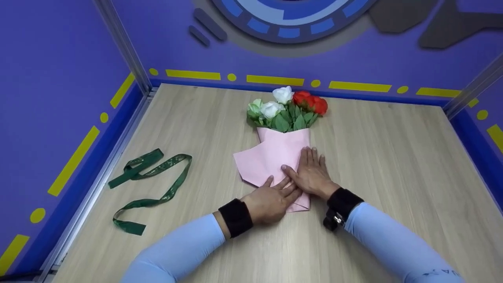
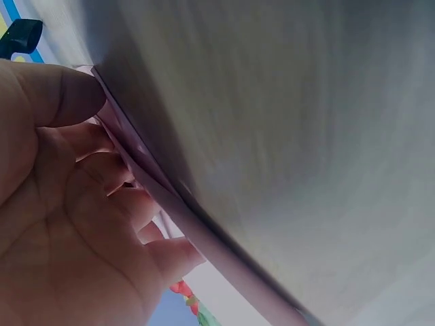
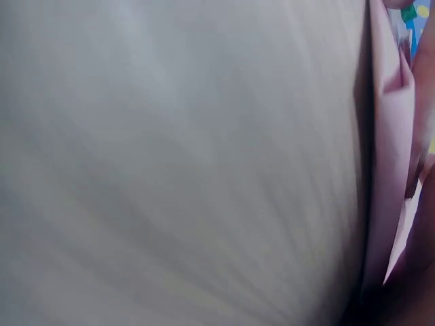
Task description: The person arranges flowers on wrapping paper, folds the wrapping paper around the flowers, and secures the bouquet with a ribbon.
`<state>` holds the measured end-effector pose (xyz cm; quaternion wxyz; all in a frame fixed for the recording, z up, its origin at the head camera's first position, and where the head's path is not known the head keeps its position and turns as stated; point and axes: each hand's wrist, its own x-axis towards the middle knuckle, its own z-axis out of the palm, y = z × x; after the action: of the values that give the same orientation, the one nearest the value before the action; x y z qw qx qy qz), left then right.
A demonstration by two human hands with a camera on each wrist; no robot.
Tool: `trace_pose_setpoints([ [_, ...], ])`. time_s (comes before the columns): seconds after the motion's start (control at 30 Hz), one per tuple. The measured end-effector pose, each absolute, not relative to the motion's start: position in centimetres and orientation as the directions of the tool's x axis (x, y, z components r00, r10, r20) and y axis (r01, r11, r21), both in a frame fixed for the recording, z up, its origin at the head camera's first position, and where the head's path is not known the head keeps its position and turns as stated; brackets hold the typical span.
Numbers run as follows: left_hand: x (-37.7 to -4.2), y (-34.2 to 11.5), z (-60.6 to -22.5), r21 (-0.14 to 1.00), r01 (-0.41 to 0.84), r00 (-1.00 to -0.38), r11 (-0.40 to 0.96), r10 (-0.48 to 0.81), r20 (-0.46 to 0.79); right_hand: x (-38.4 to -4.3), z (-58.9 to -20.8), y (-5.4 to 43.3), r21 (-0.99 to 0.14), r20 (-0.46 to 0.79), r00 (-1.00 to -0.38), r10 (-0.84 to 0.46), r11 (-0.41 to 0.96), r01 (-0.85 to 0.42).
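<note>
Pink wrapping paper (image 1: 275,151) lies folded around the stems of a flower bouquet (image 1: 289,110) on the table, its left flap sticking out to the side. White, pale green and red blooms with green leaves show above the paper's upper edge. My left hand (image 1: 271,202) rests on the lower part of the paper with fingers spread. Along the paper's right edge, my right hand (image 1: 313,175) lies flat, its thumb reaching left across the paper. In the left wrist view, the fingers (image 2: 129,204) press on the paper's folded edge (image 2: 204,227).
A green ribbon (image 1: 169,192) with a printed pattern lies in loose curves to the left on the wooden table (image 1: 377,157). Purple-blue panels (image 1: 165,35) with yellow markings stand behind the table and at both sides.
</note>
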<state>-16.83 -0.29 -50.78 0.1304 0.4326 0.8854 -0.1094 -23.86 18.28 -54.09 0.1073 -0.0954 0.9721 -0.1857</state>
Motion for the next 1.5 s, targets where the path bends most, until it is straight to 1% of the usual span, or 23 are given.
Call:
trace_pose_setpoints([
  [0.17, -16.8, -0.3, -50.8, -0.043, 0.786, -0.595, 0.617, 0.736, -0.322, -24.7, -54.1, 18.5, -0.368, -0.158, -0.961, -0.227, 0.917, -0.156],
  [0.4, -16.6, -0.2, -50.8, -0.049, 0.784, -0.599, 0.619, 0.733, -0.324, -25.9, -54.2, 19.2, -0.398, -0.157, -0.963, -0.217, 0.907, -0.140],
  [0.57, -16.3, 0.1, -50.9, -0.048, 0.791, -0.591, 0.611, 0.740, -0.323, -26.9, -54.0, 20.0, -0.380, -0.165, -0.963, -0.213, 0.915, -0.137],
  [0.7, -16.3, 0.1, -50.9, -0.049, 0.785, -0.596, 0.617, 0.732, -0.331, -27.7, -53.7, 20.3, -0.364, -0.170, -0.962, -0.215, 0.921, -0.141],
  [0.93, -16.3, 0.2, -50.8, -0.017, 0.779, -0.597, 0.626, 0.734, -0.326, -29.2, -53.3, 20.5, -0.358, -0.189, -0.960, -0.206, 0.925, -0.128],
  [1.13, -16.4, 0.3, -51.1, -0.008, 0.775, -0.599, 0.632, 0.731, -0.325, -30.2, -53.3, 20.8, -0.401, -0.212, -0.959, -0.190, 0.912, -0.092],
  [1.23, -16.4, 0.3, -51.1, -0.008, 0.772, -0.601, 0.635, 0.727, -0.332, -29.8, -53.3, 20.7, -0.403, -0.205, -0.960, -0.188, 0.910, -0.092],
  [1.3, -16.5, 0.3, -51.2, -0.008, 0.769, -0.603, 0.639, 0.722, -0.341, -28.8, -53.4, 20.4, -0.394, -0.188, -0.964, -0.190, 0.913, -0.104],
  [1.5, -16.8, -0.3, -51.3, -0.017, 0.762, -0.612, 0.647, 0.711, -0.348, -23.7, -53.7, 18.8, -0.396, -0.178, -0.951, -0.253, 0.903, -0.166],
])
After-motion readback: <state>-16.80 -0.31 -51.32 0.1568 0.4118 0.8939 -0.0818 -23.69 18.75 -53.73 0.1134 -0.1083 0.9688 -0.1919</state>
